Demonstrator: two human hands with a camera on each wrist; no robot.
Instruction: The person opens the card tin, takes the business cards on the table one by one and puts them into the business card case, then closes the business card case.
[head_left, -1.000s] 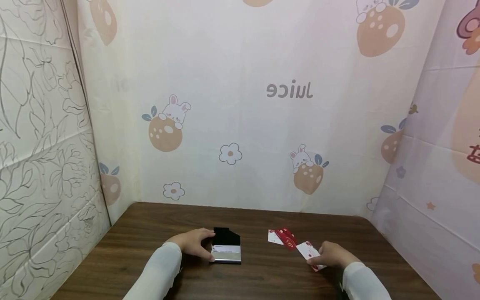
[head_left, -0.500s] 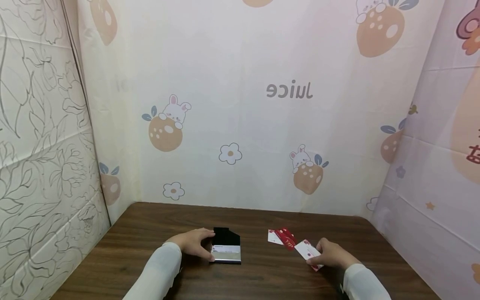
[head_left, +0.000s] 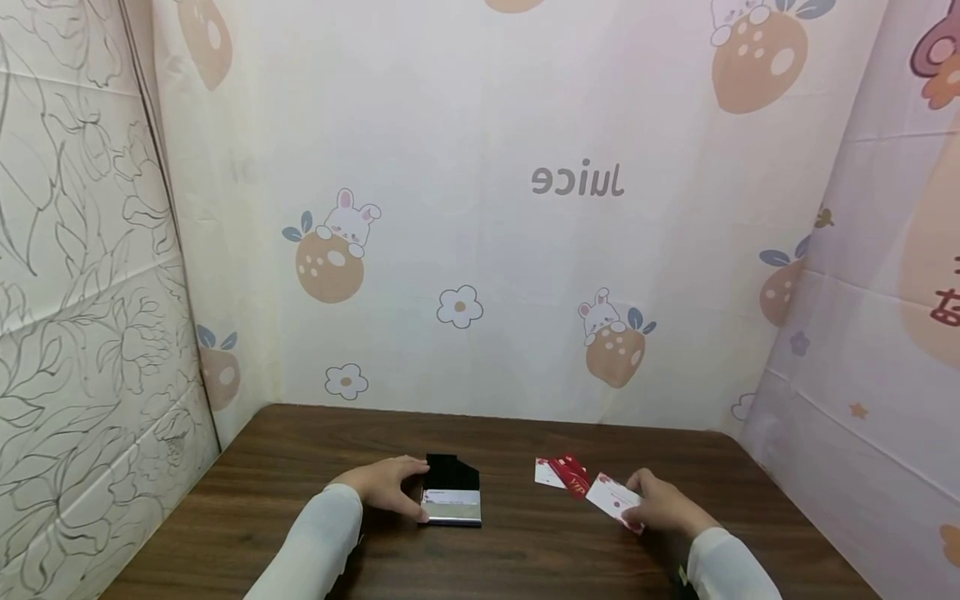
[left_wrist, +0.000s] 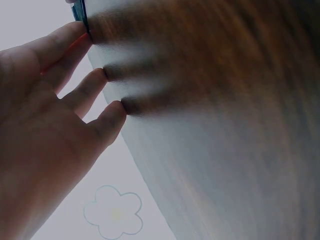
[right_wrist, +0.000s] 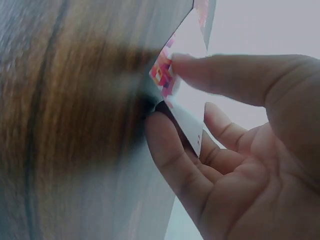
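My left hand (head_left: 386, 487) holds the left side of an open card case (head_left: 450, 510), thumb at its near corner and index finger by its raised black lid. Light cards show inside the case. In the left wrist view a dark edge of the case (left_wrist: 79, 11) meets the fingertips, while other fingertips rest on the table. With thumb and fingers my right hand (head_left: 663, 507) pinches a white business card (head_left: 613, 500) with red floral print. The right wrist view has the thumb on the card's (right_wrist: 190, 107) white face and fingers behind it.
Just beyond the held card, a red VIP card (head_left: 572, 479) overlaps another white card (head_left: 548, 472) on the brown wooden table (head_left: 517, 550). A patterned cloth wall (head_left: 480, 367) stands along the table's far edge, with cloth walls on both sides too.
The card in my right hand has shifted slightly left and away from me, and the fingers have changed their hold on it. My left hand and the case stay in place.
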